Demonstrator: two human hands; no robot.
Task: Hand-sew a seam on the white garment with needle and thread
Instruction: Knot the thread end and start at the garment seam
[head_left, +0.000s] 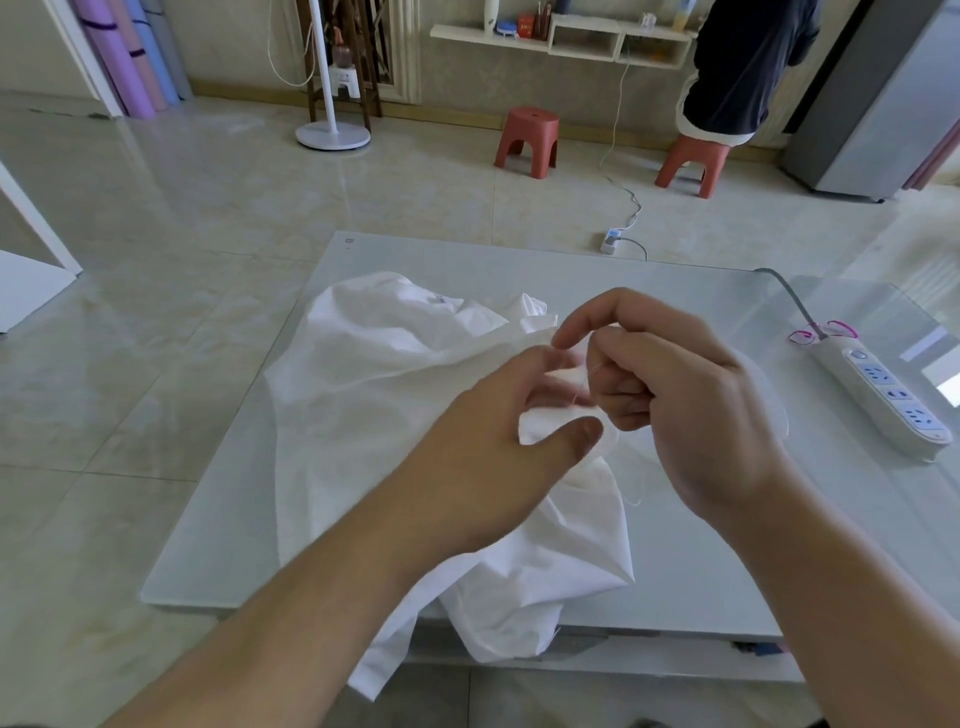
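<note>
On the pale glass table (701, 571), left hand (498, 441) pinches crumpled white cotton garment (374, 364); right hand (685, 400), fingers curled, pinches thin white thread (589, 374).

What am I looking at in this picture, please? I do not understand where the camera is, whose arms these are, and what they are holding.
There is no machine here. The one picture comes from a wide-angle camera worn on a person's head, looking forward and down, so the two bare arms belong to the wearer.

A white garment lies crumpled on a pale mat on a glass table; part of it hangs over the near edge. The left hand holds a fold of the cloth, thumb on top. The right hand has its fingers curled and seems to pinch a thin white thread running down to the cloth. The needle is too small to make out.

A power strip lies on the table to the right. Behind, on the floor, stand two red stools.
</note>
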